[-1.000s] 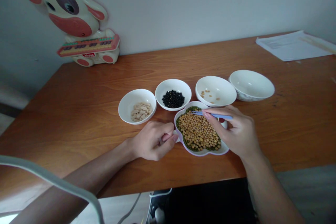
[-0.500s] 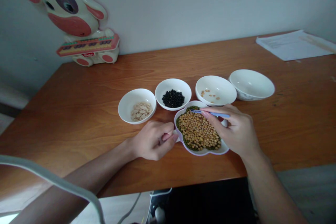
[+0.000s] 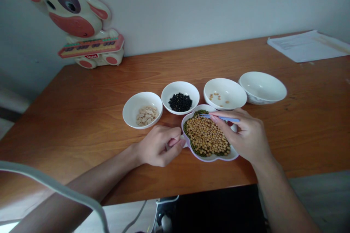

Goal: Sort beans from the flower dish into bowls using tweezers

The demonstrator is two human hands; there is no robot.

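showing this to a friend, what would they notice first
The big cow-faced toy stands at the back left of the wooden table. Centre front, a white lobed dish heaped with yellow and green beans sits before four white bowls, and the right hand holds blue tweezers over it.

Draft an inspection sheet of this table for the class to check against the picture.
Surface: orange-brown wooden table.
Job's things: lobed white dish of yellow and green beans; white bowls of pale nut pieces, black beans and a few yellow beans; tilted white bowl.
Clutter: papers, far right.
Grips: left hand holds the dish's handle; right hand pinches blue tweezers over the beans.
Cables: white cord; grey cable.
Surroundings: toy cow figure by the wall.
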